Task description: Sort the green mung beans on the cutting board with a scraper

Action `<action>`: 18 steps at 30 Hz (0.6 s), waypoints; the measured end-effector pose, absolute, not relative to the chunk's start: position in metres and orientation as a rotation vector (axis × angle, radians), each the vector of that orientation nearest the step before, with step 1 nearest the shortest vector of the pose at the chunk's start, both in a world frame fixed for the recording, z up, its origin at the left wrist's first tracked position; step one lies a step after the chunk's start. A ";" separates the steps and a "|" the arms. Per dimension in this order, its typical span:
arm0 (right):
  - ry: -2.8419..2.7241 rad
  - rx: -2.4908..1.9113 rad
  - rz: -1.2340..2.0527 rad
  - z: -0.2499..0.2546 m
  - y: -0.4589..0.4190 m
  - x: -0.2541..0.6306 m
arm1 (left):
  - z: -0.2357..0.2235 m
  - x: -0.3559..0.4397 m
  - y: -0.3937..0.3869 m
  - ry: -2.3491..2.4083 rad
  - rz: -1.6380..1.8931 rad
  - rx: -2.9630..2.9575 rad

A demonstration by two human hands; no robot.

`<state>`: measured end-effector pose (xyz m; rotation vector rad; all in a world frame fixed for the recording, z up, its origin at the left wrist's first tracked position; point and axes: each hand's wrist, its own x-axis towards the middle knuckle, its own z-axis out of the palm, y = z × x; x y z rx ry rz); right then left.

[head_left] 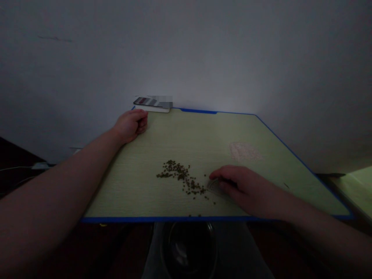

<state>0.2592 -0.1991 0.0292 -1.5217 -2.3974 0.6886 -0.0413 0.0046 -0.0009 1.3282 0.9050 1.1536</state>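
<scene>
My right hand [244, 188] lies palm down on the pale green table [145, 186], fingers curled over a small flat pale thing [213, 186] I cannot make out. Just left of its fingertips lies a scatter of small dark green beans [181, 177]. My left hand [131, 124] rests at the table's far left edge, curled into a loose fist, with nothing visible in it. A patch of white grains [245, 152] lies beyond the right hand.
A phone on a white box [152, 104] sits at the table's far edge against the grey wall. A dark round bowl [188, 248] stands below the near blue edge. Another green surface [360, 186] shows at the right.
</scene>
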 end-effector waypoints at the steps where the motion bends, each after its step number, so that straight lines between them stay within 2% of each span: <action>1: -2.393 -1.520 0.688 0.029 -0.199 0.258 | -0.001 -0.041 0.004 0.911 1.151 1.330; 18: -2.425 -1.447 0.667 0.032 -0.207 0.257 | 0.000 -0.042 0.005 0.920 1.136 1.308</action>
